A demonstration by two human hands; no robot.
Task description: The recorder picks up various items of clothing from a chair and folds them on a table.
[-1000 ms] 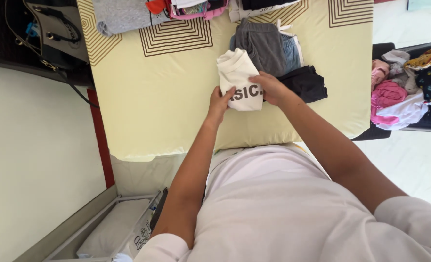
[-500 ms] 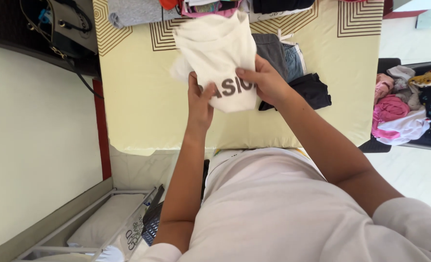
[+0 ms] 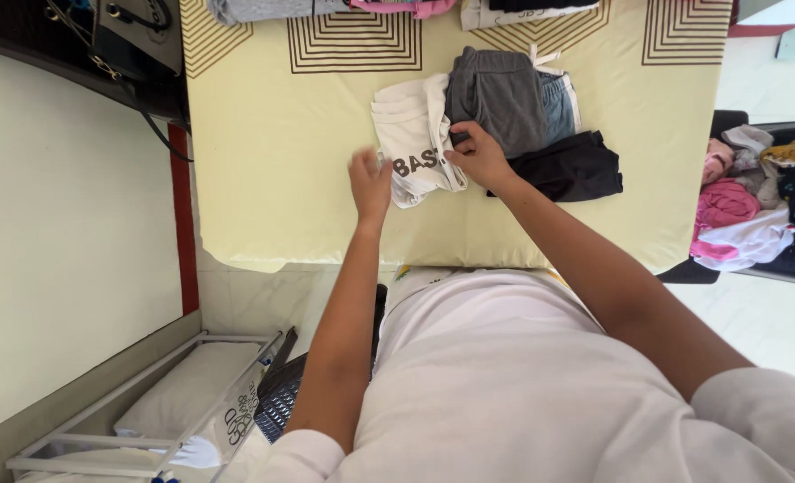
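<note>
Printed bag, low left

I see a white bag point(image 3: 241, 420) with dark lettering beside the metal rack point(image 3: 102, 420).

A bed point(image 3: 263, 170) is seen, covered in a pale yellow sheet with brown concentric squares. On it are laid a folded white shirt point(image 3: 412, 134), grey shorts point(image 3: 505, 94) just beside, and a black garment point(image 3: 572, 168).

grey shorts point(image 3: 503, 94) | black garment point(image 3: 572, 167) | clothes heap point(image 3: 755, 201) (right, off the table) | handbag point(image 3: 138, 36)
</note>
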